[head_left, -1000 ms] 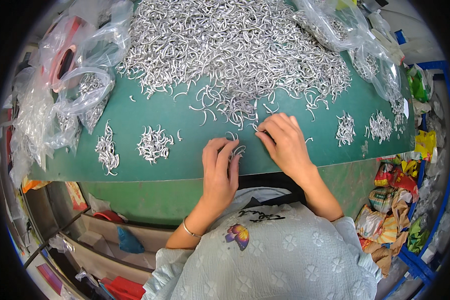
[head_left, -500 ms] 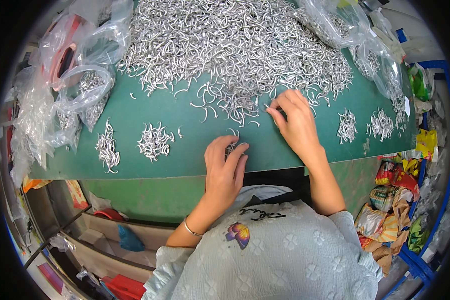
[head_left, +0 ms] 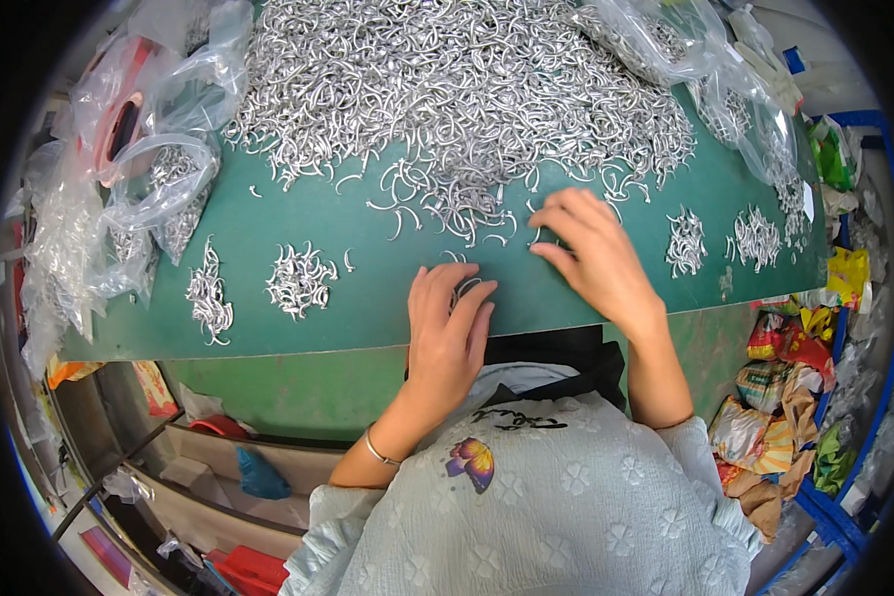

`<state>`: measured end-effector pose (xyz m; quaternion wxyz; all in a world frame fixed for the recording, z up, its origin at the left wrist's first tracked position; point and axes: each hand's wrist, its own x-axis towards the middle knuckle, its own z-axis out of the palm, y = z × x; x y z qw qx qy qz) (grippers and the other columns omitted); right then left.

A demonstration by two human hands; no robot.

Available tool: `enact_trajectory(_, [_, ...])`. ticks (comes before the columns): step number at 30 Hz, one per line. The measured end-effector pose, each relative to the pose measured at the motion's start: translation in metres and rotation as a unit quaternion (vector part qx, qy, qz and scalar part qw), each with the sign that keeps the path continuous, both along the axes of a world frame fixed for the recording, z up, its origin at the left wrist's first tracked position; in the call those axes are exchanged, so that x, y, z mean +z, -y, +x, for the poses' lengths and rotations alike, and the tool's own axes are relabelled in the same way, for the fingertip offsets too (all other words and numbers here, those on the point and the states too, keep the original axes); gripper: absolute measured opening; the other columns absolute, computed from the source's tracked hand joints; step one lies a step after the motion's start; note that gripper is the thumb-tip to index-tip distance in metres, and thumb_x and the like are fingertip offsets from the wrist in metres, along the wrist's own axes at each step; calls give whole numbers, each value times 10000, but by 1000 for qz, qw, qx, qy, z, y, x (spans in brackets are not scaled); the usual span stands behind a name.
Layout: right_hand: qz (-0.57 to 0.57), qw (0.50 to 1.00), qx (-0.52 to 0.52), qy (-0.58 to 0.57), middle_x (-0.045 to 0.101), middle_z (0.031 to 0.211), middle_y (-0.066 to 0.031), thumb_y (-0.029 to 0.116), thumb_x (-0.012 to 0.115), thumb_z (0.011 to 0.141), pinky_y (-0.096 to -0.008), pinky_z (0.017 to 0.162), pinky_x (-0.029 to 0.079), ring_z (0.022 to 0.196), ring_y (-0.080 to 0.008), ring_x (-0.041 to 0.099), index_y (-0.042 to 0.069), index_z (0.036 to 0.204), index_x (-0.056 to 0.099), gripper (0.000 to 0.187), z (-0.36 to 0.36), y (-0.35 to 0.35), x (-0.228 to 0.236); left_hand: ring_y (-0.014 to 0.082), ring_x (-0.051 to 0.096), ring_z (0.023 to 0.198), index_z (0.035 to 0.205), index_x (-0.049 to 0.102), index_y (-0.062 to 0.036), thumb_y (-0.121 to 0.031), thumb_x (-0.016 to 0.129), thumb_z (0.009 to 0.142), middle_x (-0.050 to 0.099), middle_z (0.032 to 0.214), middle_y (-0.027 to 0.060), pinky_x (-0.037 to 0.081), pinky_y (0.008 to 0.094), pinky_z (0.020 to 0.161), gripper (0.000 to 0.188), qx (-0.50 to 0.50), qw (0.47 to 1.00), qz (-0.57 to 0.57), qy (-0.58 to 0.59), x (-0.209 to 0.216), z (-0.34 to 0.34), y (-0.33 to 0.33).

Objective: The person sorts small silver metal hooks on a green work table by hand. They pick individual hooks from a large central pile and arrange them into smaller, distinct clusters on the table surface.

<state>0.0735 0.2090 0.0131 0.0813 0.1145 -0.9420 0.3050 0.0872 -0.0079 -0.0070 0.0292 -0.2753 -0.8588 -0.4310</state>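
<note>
While the left hand (head_left: pixel 441 328) stays curled round a few bent silver bits (head_left: pixel 463 288), the right hand (head_left: pixel 596 253) has just opened wider, so one small bit (head_left: pixel 535 236) by its thumb looks loose (I can't tell if it touches). Both hands are just below the big pile (head_left: pixel 447 89) on the green table (head_left: pixel 372 298).

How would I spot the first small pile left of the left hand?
Start at the green table, then go left from the left hand. The first small silvery pile of curved pieces is broad and roundish; its neighbour farther left is long and narrow.
</note>
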Motion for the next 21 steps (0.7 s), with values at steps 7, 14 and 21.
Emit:
enact_trajectory(7, [-26, 996, -3, 80, 573, 936, -95, 42, 734, 768, -386, 823, 428, 932, -295, 552, 27, 906, 609, 187, 21, -22, 12, 356, 532, 1132, 1101, 643, -47, 24, 688, 802, 559, 1199, 136, 352, 565, 1047, 311, 21, 1000, -3, 1, -6, 0, 9])
enact_trajectory(14, [20, 995, -95, 14, 598, 921, -89, 95, 768, 757, -381, 762, 391, 890, -279, 546, 51, 897, 636, 197, 27, -14, 11, 343, 539, 1130, 1111, 642, -45, 22, 686, 811, 562, 1203, 129, 342, 556, 1066, 311, 8, 1000, -14, -3, -2, -1, 2])
enact_trajectory(21, [87, 994, -52, -28, 532, 858, -82, 78, 687, 790, -392, 763, 368, 871, -268, 504, 52, 813, 598, 96, 18, 32, -11, 352, 526, 1194, 1166, 621, -38, 22, 695, 811, 551, 1267, 137, 319, 542, 1107, 368, 19, 999, -30, 9, 1, 0, 5])
